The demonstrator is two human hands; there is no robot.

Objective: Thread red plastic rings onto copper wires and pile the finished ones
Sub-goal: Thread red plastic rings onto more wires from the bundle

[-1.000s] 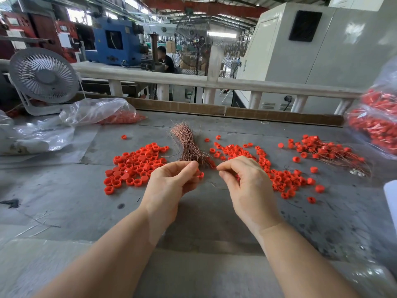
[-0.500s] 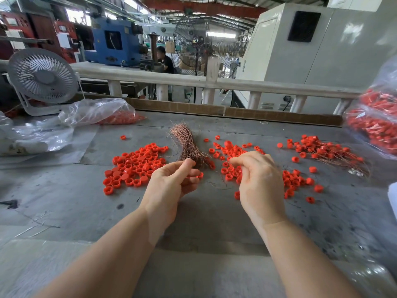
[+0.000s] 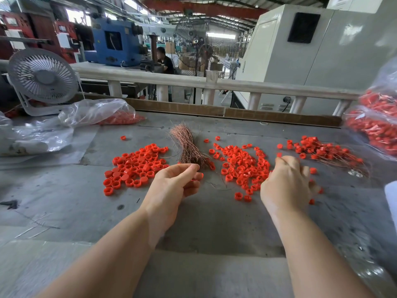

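**Rings and wire on a factory counter**

Grey and scuffed, the counter [image 3: 64,201] filled the lower frame, with machines and a railing behind it. At centre lay a bundle of copper wires [image 3: 189,147], flanked by loose red rings — one heap [image 3: 135,166] at its left, another [image 3: 245,162] at its right. Toward the upper right sat the pile of finished ones [image 3: 322,150], rings with thin wires trailing from them. The left hand [image 3: 174,186] pinched a red ring between thumb and curled fingers, just below the bundle's end. The right hand [image 3: 287,183] reached, fingers curled down, over the right heap's edge near the finished pile — what it gripped, if anything, I could not tell. A white fan [image 3: 43,80] stood at upper left.
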